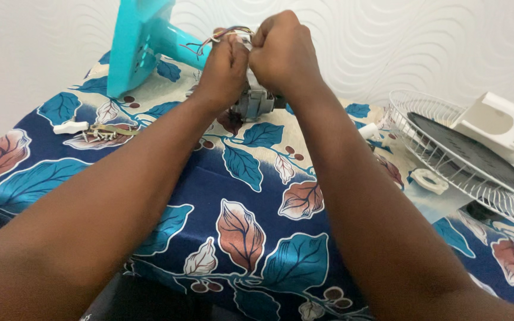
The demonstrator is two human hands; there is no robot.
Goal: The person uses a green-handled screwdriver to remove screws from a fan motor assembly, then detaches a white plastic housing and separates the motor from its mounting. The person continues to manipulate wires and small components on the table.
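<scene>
Both hands (257, 59) pinch wires (224, 32) above fan motor (254, 102) (teal stand (141, 41) beside)

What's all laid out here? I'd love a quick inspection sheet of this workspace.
Surface: table under a leaf-print cloth.
Job's things: grey fan motor, turquoise fan body lying tilted.
Clutter: white wire guard, dark blade, white cover, white ring, white knob, screws.
Fingers: left hand and right hand closed at the motor's top.
Cables: coloured wires.
Surroundings: white patterned wall.

no packages, labels, signs, screens visible
</scene>
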